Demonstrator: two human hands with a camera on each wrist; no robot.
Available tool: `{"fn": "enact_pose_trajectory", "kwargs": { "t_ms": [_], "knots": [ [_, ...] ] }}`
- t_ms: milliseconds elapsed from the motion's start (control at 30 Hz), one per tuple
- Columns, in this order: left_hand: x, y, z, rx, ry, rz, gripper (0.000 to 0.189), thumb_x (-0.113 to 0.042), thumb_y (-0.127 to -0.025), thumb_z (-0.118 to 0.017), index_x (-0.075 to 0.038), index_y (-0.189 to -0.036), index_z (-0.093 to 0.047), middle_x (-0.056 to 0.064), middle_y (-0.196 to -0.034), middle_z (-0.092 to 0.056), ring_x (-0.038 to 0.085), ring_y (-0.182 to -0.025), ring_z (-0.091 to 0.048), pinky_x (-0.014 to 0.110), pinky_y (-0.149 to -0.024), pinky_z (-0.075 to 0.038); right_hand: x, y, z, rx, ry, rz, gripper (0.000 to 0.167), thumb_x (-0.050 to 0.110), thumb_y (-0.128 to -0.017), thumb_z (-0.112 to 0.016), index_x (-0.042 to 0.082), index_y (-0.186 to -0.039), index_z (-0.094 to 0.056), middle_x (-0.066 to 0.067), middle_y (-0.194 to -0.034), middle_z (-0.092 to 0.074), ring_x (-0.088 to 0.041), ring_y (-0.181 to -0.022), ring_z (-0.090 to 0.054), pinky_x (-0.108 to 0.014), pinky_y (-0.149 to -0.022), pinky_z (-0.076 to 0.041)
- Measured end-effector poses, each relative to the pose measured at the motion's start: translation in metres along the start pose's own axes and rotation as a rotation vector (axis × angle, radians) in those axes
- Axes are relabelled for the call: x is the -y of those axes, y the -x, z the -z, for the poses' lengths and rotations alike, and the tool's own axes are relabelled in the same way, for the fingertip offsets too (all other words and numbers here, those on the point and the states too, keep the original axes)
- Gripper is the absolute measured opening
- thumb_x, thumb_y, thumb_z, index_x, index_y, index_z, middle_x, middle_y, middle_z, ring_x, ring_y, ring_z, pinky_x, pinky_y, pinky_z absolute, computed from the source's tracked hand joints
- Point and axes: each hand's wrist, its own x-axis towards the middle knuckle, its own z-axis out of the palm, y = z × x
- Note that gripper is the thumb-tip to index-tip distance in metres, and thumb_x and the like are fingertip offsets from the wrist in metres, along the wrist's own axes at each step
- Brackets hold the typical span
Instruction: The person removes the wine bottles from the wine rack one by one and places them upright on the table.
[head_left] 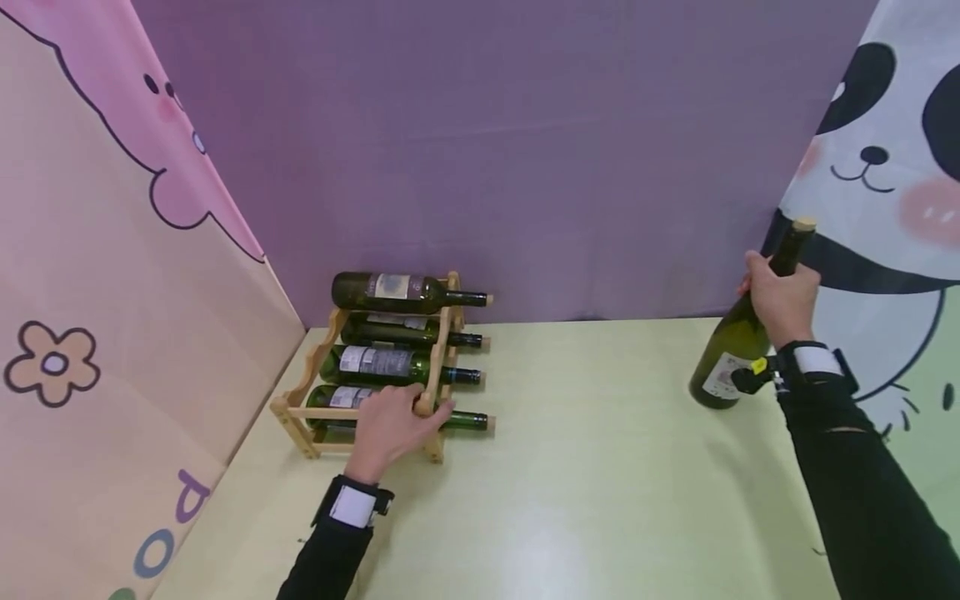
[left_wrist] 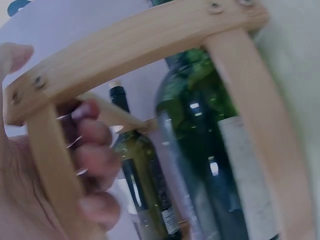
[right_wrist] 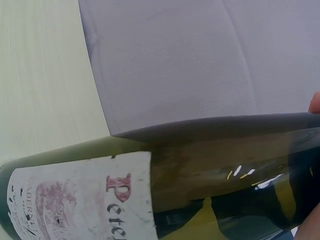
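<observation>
A wooden wine rack (head_left: 324, 412) stands at the left of the table, with several corked bottles lying in it, necks pointing right. My left hand (head_left: 393, 425) grips the rack's near right corner. In the left wrist view its fingers (left_wrist: 97, 162) curl round a wooden bar (left_wrist: 55, 165), beside a green bottle (left_wrist: 192, 150) inside the frame. Far to the right, my right hand (head_left: 783, 300) holds another corked wine bottle (head_left: 731, 342) around its neck and shoulder. This bottle leans, its base low by the table's back right. Its pale label (right_wrist: 85, 195) shows in the right wrist view.
The pale table (head_left: 570, 450) extends between rack and held bottle. Behind it hangs a purple cloth backdrop (head_left: 525, 158). A printed panel with a flower (head_left: 52, 364) borders the left side, and a panda-printed panel (head_left: 873, 233) borders the right, close to the held bottle.
</observation>
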Motion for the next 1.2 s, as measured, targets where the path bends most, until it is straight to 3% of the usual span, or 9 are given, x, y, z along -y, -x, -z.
{"fn": "enact_pose_trajectory", "kwargs": {
  "t_ms": [167, 233, 333, 433, 600, 833, 933, 1100, 1200],
  "knots": [
    [0.0, -0.005, 0.019, -0.008, 0.074, -0.028, 0.057, -0.073, -0.087, -0.062, -0.016, -0.093, -0.067, 0.002, -0.069, -0.057, 0.017, -0.058, -0.051, 0.03, -0.052, -0.039, 0.0, 0.002, 0.0, -0.009, -0.013, 0.013, 0.031, 0.04, -0.097, -0.064, 0.016, -0.079, -0.062, 0.016, -0.057, -0.062, -0.001, -0.054, -0.062, -0.018, -0.068, -0.046],
    [0.0, -0.009, 0.027, -0.032, 0.06, -0.044, 0.063, -0.075, -0.085, -0.062, -0.017, -0.108, -0.07, 0.01, -0.091, -0.07, 0.026, -0.074, -0.064, 0.038, -0.061, -0.051, 0.0, 0.002, 0.0, -0.013, -0.022, 0.009, 0.03, 0.039, -0.097, -0.065, 0.015, -0.079, -0.062, 0.016, -0.057, -0.062, -0.001, -0.054, -0.062, -0.017, -0.068, -0.046],
    [-0.001, -0.018, 0.04, -0.052, 0.022, -0.065, 0.079, -0.079, -0.082, -0.062, -0.018, -0.132, -0.065, 0.017, -0.129, -0.066, 0.037, -0.111, -0.065, 0.051, -0.083, -0.057, 0.001, 0.002, 0.0, -0.017, -0.021, -0.008, 0.03, 0.04, -0.097, -0.064, 0.016, -0.079, -0.062, 0.016, -0.058, -0.061, -0.001, -0.055, -0.062, -0.019, -0.07, -0.045],
    [-0.001, -0.03, 0.052, -0.057, -0.005, -0.089, 0.088, -0.081, -0.08, -0.062, -0.019, -0.142, -0.058, 0.017, -0.143, -0.057, 0.04, -0.132, -0.054, 0.058, -0.099, -0.051, 0.001, 0.003, 0.0, -0.012, -0.005, -0.019, 0.031, 0.042, -0.097, -0.063, 0.016, -0.08, -0.062, 0.017, -0.059, -0.061, -0.001, -0.057, -0.062, -0.023, -0.075, -0.043],
    [0.002, -0.051, 0.065, -0.048, -0.037, -0.129, 0.096, -0.083, -0.078, -0.062, -0.019, -0.148, -0.052, 0.018, -0.151, -0.05, 0.042, -0.142, -0.044, 0.062, -0.111, -0.04, -0.001, 0.004, 0.0, -0.003, 0.018, -0.025, 0.032, 0.045, -0.098, -0.061, 0.016, -0.083, -0.063, 0.018, -0.06, -0.062, -0.001, -0.059, -0.063, -0.024, -0.077, -0.042],
    [0.007, -0.083, 0.078, -0.012, -0.055, -0.135, 0.107, -0.084, -0.076, -0.064, -0.03, -0.161, -0.029, 0.019, -0.167, -0.027, 0.043, -0.158, -0.015, 0.068, -0.122, -0.017, -0.002, 0.001, -0.002, 0.003, 0.033, -0.008, 0.035, 0.049, -0.097, -0.06, 0.016, -0.085, -0.063, 0.019, -0.061, -0.061, 0.0, -0.061, -0.062, -0.026, -0.079, -0.041],
    [0.01, -0.093, 0.08, -0.016, -0.072, -0.138, 0.106, -0.079, -0.076, -0.068, -0.029, -0.161, -0.029, 0.019, -0.167, -0.027, 0.043, -0.158, -0.014, 0.068, -0.123, -0.016, -0.004, 0.001, -0.003, 0.014, 0.044, -0.017, 0.036, 0.051, -0.097, -0.06, 0.016, -0.086, -0.064, 0.02, -0.061, -0.062, -0.001, -0.063, -0.062, -0.027, -0.081, -0.041],
    [0.015, -0.105, 0.078, 0.03, -0.077, -0.13, 0.104, -0.074, -0.079, -0.07, -0.026, -0.161, -0.03, 0.02, -0.166, -0.026, 0.044, -0.158, -0.013, 0.069, -0.121, -0.019, -0.009, 0.004, 0.001, 0.024, 0.092, -0.058, 0.038, 0.052, -0.097, -0.058, 0.016, -0.088, -0.063, 0.02, -0.061, -0.061, -0.001, -0.065, -0.062, -0.029, -0.082, -0.04],
    [0.017, -0.117, 0.079, 0.039, -0.088, -0.129, 0.103, -0.075, -0.08, -0.069, -0.026, -0.161, -0.029, 0.02, -0.166, -0.025, 0.043, -0.158, -0.013, 0.068, -0.121, -0.022, -0.007, 0.004, 0.004, 0.021, 0.095, -0.041, 0.038, 0.052, -0.097, -0.058, 0.016, -0.088, -0.063, 0.02, -0.061, -0.061, 0.0, -0.064, -0.062, -0.029, -0.081, -0.041]
  ]
}}
